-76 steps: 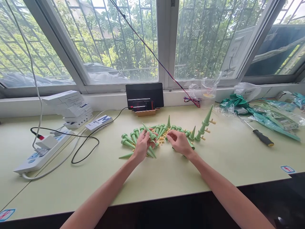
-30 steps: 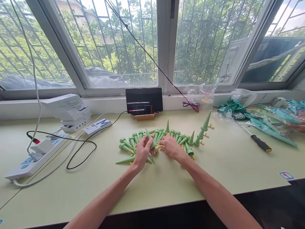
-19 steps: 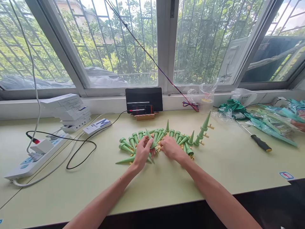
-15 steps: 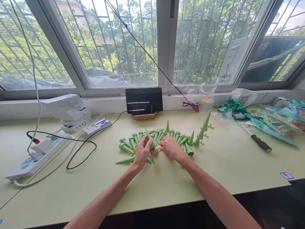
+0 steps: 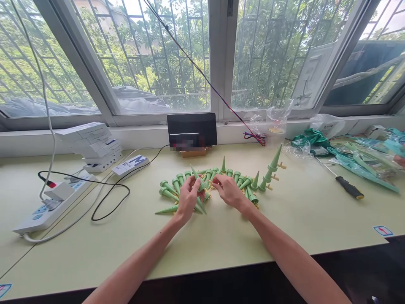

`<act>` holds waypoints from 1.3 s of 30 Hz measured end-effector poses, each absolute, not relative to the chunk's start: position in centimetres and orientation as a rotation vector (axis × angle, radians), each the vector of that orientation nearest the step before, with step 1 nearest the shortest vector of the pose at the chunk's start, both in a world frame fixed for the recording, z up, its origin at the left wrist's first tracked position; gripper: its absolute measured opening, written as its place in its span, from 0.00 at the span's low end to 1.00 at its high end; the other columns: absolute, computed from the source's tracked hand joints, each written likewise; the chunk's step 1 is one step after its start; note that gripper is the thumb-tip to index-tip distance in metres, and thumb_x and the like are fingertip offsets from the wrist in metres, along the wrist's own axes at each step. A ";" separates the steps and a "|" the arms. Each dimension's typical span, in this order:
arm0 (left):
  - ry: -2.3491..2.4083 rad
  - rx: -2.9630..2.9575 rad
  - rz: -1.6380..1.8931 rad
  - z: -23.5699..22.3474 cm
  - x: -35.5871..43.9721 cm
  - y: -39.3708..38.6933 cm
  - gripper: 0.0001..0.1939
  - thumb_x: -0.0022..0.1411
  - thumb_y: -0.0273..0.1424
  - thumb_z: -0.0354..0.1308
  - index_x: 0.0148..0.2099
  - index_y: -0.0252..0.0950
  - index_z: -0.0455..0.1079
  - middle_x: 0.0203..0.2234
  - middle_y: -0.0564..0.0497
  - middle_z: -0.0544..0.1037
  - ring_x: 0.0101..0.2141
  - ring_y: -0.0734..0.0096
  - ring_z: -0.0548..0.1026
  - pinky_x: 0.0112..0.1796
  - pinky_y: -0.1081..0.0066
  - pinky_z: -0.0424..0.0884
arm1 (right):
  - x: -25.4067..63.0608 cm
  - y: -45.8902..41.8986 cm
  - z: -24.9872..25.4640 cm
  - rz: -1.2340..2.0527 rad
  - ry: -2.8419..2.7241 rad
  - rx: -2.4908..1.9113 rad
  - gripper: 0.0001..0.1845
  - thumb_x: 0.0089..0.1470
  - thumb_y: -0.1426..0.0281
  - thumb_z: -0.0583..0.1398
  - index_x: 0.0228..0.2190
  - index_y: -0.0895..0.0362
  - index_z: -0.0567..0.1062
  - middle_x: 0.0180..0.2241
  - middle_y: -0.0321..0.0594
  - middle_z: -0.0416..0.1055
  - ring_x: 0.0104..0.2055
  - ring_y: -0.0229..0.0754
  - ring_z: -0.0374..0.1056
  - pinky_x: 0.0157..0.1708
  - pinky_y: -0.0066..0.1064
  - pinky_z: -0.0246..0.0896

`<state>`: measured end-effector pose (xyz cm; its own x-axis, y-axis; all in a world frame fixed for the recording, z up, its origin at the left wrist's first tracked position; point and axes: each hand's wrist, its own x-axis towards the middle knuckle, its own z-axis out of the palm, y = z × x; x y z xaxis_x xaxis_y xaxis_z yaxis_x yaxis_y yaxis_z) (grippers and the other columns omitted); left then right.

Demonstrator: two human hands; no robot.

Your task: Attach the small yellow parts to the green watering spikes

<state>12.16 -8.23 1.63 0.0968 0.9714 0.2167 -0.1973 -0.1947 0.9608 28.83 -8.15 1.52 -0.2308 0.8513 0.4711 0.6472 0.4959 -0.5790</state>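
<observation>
My left hand (image 5: 187,199) is closed around a green plant watering spike (image 5: 195,172), its pointed end up. My right hand (image 5: 230,192) sits just to the right, thumb and fingers pinching a small yellow valve piece (image 5: 210,184) close to the spike's wide end. Many similar green spikes (image 5: 168,194) lie in an arc around both hands, with small yellow pieces among them. A single spike (image 5: 223,165) stands upright behind my right hand. Farther right, a leaning stack of nested spikes (image 5: 271,169) has yellow valves sticking out of its side.
A black tablet (image 5: 192,131) leans at the windowsill on a cardboard piece. White boxes (image 5: 95,145), a power strip (image 5: 41,219) and cables occupy the left. A screwdriver (image 5: 349,187) and plastic bags (image 5: 363,162) lie right. The table's front edge is near my forearms.
My right hand has risen slightly from among the pieces, its fingers now pinching a yellow piece beside the spike. My left hand keeps holding the spike. The view has shifted slightly.
</observation>
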 end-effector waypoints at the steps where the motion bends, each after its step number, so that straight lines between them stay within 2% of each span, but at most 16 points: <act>1: 0.884 1.262 1.364 1.6 12.2 -8.2 0.17 0.60 0.42 0.60 0.46 0.35 0.68 0.27 0.55 0.69 0.19 0.77 0.68 0.18 0.75 0.65 | 28.8 -8.2 1.6 0.337 -1.928 -1.189 0.06 0.60 0.77 0.57 0.30 0.57 0.71 0.28 0.38 0.71 0.30 0.40 0.64 0.33 0.29 0.57; 8: 0.903 1.263 1.393 1.1 12.0 -7.8 0.16 0.60 0.43 0.60 0.42 0.36 0.66 0.28 0.53 0.70 0.23 0.74 0.71 0.18 0.75 0.67 | 28.1 -8.8 2.0 0.388 -1.750 -0.997 0.03 0.58 0.75 0.60 0.33 0.56 0.74 0.32 0.38 0.73 0.30 0.38 0.66 0.34 0.29 0.62; 16: 0.947 1.314 1.391 1.0 12.0 -7.7 0.18 0.60 0.45 0.61 0.41 0.35 0.71 0.31 0.52 0.70 0.24 0.76 0.70 0.19 0.76 0.66 | 27.8 -8.9 2.0 0.408 -1.731 -0.960 0.05 0.60 0.72 0.59 0.35 0.56 0.76 0.33 0.41 0.73 0.33 0.41 0.68 0.34 0.31 0.64; 25: 0.937 1.372 1.374 0.8 12.0 -7.8 0.17 0.60 0.45 0.61 0.41 0.35 0.71 0.33 0.51 0.72 0.23 0.78 0.68 0.19 0.77 0.65 | 27.9 -9.1 2.3 0.434 -1.708 -0.986 0.07 0.62 0.70 0.57 0.36 0.56 0.77 0.34 0.42 0.73 0.33 0.40 0.68 0.36 0.32 0.66; 39: 0.909 1.411 1.402 1.2 12.1 -8.1 0.15 0.60 0.43 0.61 0.41 0.37 0.71 0.28 0.53 0.70 0.22 0.78 0.67 0.19 0.76 0.68 | 27.8 -9.1 2.4 0.467 -1.699 -1.007 0.06 0.61 0.70 0.58 0.33 0.56 0.75 0.33 0.41 0.73 0.32 0.40 0.68 0.33 0.31 0.64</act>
